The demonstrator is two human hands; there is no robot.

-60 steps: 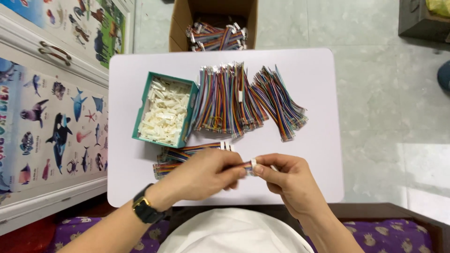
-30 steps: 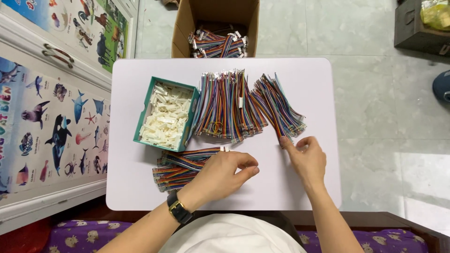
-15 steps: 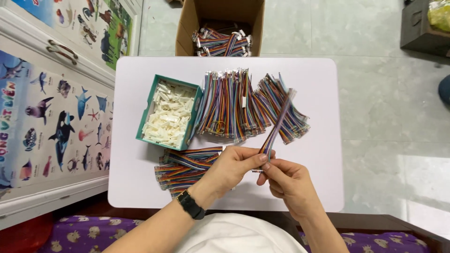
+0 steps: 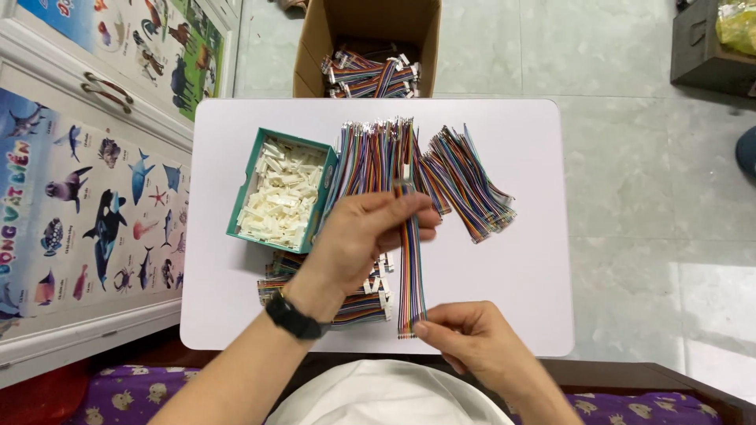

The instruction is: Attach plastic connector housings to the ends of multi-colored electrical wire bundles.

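Head view shows a single flat rainbow ribbon cable (image 4: pixel 411 260) stretched between the two hands above the white table (image 4: pixel 520 267). For the step in hand to be done well, it is judged that the cable should be kept straight and untwisted, with light tension from both ends, so that the loose wire tips at the near end stay level and in order. The left hand (image 4: pixel 362 236) is closed around the upper part of the cable, its fingers curled over the strands just below the far end, where a small pale connector seems to be fitted. The right hand (image 4: pixel 472 342) is pinched on the near end, thumb and forefinger pressed together on the wire tips, the other fingers loosely folded. Beyond the left hand, two fanned piles of ribbon cables (image 4: pixel 425 165) are spread, and a green box of white connectors (image 4: pixel 283 193) is set just to its left. Under the left wrist a stack of finished cables (image 4: pixel 346 303) is partly covered. Farther off, a cardboard box (image 4: pixel 315 47) with more cables is seen.
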